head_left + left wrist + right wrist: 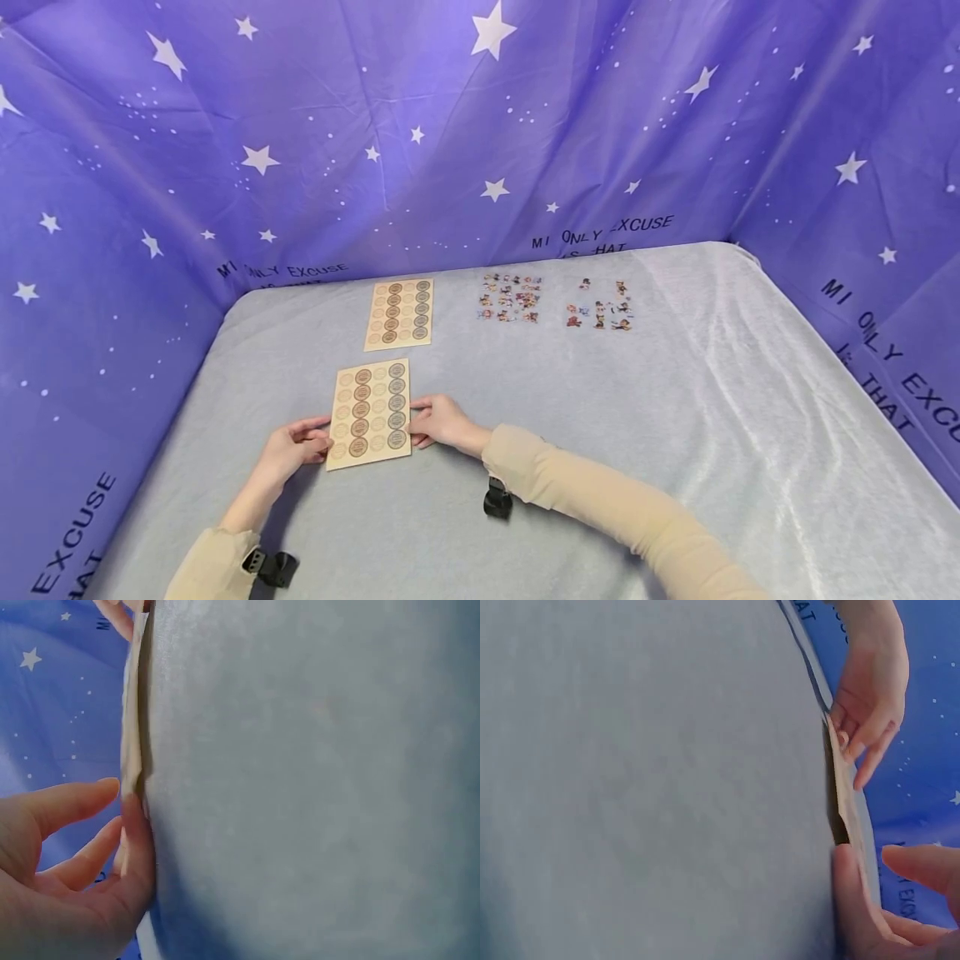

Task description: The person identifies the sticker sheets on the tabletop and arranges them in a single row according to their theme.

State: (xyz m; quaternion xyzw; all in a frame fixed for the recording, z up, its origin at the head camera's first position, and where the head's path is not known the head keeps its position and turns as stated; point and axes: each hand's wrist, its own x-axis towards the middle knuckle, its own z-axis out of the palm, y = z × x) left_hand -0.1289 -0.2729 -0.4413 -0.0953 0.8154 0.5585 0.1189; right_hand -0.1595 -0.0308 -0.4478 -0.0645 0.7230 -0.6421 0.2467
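Note:
A cream sheet of round stickers (369, 414), in columns of pale, brown and grey circles, lies between both hands at the near left of the table. My left hand (288, 450) holds its left edge, thumb low by the near corner. On the opposite edge, my right hand (444, 421) grips the sheet between thumb and fingers. From the side, in the left wrist view, the sheet (132, 712) appears as a thin strip slightly above the cloth, with the left hand (82, 862) at its near end. The right wrist view shows the right hand's fingers (855, 904) along the sheet's edge.
A second cream sheet of round stickers (400, 314) lies farther back. To its right are two clear sheets of cartoon stickers, a fuller one (510, 298) and a sparser one (600, 307). Pale grey cloth covers the table (600, 392); purple star-printed curtains (420, 167) enclose its back and sides.

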